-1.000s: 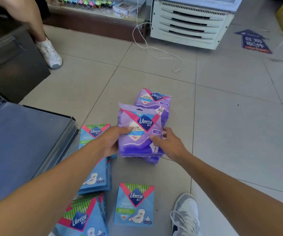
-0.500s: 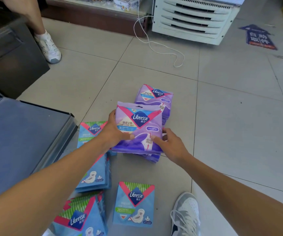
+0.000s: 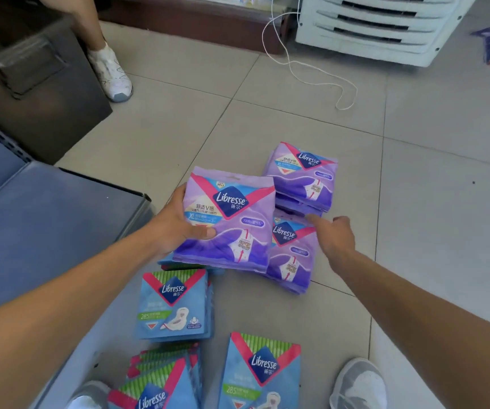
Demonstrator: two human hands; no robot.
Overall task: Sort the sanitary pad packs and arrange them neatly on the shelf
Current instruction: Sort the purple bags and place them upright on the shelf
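Left hand (image 3: pixel 176 228) grips a stack of purple plastic pad packs (image 3: pixel 229 219); right hand (image 3: pixel 334 234), fingers loose & empty, reaches twd purple packs on floor (image 3: pixel 292 255). Blue packs (image 3: pixel 173 305) in piles nearby. Grey metal shelf (image 3: pixel 46 219) bare: sorting partway, shelving not yet begun.

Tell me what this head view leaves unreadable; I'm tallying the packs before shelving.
- Held purple stack: the left hand grips several packs; the top one hides the count.
- Purple pack on the floor: partly behind the held stack, so the depth beneath is unclear.
- Blue packs at the bottom: cut off by the frame edge.
- Shelf: only a bare corner shows.
- Small print on every pack: too small.
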